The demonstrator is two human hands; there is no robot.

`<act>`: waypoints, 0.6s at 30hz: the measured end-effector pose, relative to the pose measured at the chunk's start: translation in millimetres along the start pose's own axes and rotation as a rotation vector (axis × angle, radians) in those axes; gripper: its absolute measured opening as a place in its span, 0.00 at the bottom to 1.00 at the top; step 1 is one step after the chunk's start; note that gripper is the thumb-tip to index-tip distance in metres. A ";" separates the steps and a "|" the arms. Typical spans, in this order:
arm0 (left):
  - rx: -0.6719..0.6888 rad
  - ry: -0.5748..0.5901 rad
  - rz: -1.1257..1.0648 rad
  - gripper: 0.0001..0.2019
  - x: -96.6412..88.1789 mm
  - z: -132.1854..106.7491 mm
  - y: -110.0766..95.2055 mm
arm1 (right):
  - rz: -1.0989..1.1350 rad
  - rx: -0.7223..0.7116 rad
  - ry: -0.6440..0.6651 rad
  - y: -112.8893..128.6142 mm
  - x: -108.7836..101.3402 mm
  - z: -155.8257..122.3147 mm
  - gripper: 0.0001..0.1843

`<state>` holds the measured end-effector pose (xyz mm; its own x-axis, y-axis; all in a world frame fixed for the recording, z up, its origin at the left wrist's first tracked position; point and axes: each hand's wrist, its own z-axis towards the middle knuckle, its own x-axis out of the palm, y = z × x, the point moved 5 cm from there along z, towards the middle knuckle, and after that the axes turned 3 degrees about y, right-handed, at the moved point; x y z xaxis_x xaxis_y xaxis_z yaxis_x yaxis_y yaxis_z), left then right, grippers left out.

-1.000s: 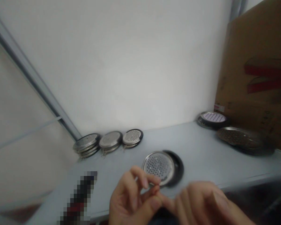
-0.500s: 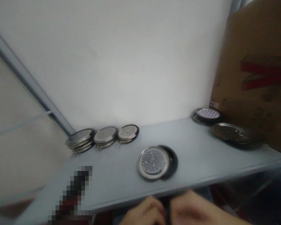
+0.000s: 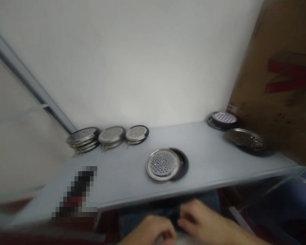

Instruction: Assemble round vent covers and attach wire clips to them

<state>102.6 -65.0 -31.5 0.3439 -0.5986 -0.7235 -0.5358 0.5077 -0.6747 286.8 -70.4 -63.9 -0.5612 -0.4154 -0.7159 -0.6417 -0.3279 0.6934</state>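
A white wall (image 3: 132, 61) rose behind a pale grey-blue bench (image 3: 214, 160), and a brown cardboard box (image 3: 275, 102) with red printing stood at the bench's right end. Along the back edge, toward the left corner, sat a stack of round perforated steel covers (image 3: 82, 137), then a smaller stack (image 3: 112, 136), then a black-rimmed cover (image 3: 137, 133). Toward the back right corner lay a cover with slotted holes (image 3: 224, 118) and a wider perforated cover (image 3: 244, 139). Near the middle of the bench, a perforated steel cover (image 3: 163, 165) lay flat, partly over a black disc (image 3: 181, 163). A pixelated object (image 3: 78, 190) lay near the front left corner. Below the front edge, the left hand (image 3: 153, 234) and the right hand (image 3: 196, 217) were close together, fingers curled, around something dark (image 3: 177, 221). The blur hid what it was and whether either hand pinched it.
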 end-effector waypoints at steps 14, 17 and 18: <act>0.040 -0.560 0.555 0.07 -73.1 33.2 40.5 | -0.516 -0.080 -0.541 -25.6 -84.0 23.1 0.15; -0.002 -0.567 0.526 0.09 -77.6 21.8 46.6 | -0.495 -0.122 -0.492 -27.1 -89.6 19.2 0.20; -0.017 -0.570 0.515 0.10 -80.2 18.1 49.5 | -0.491 -0.135 -0.474 -26.8 -89.8 19.4 0.21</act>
<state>62.4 19.3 -9.5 0.3895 0.1251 -0.9125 -0.7461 0.6238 -0.2330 344.3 -7.8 -19.8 -0.4100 0.2137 -0.8867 -0.8264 -0.4985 0.2619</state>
